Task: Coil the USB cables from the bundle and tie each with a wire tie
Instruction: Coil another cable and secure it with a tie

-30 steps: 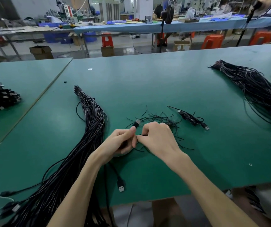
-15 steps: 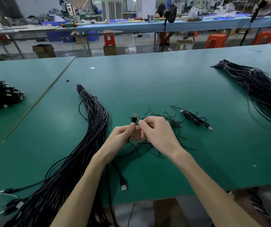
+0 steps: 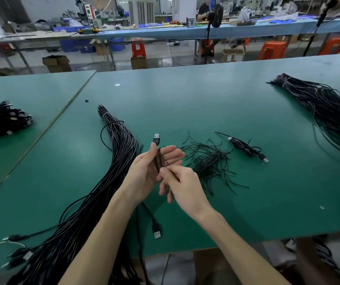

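Note:
A long bundle of black USB cables [image 3: 95, 202] runs from mid-table toward the near left edge. My left hand [image 3: 142, 177] is raised palm-up beside it, with loops of one black USB cable [image 3: 158, 161] lying across the palm and the thumb holding them. The cable's USB plug [image 3: 156, 138] sticks up above the fingers. My right hand [image 3: 183, 188] pinches the same cable just below the left palm. The cable's other plug [image 3: 156, 231] lies on the table under my wrists. A loose pile of black wire ties [image 3: 208, 161] sits right of my hands.
One coiled, tied cable [image 3: 247, 149] lies beyond the ties. A second cable bundle [image 3: 325, 112] stretches along the far right of the green table [image 3: 185, 103]. A heap of coiled cables [image 3: 2, 118] rests on the adjoining table at left. Workbenches and stools stand behind.
Both hands have lifted off the table. My left hand has turned palm-up with cable loops across it, and the plug now points upward above the fingers.

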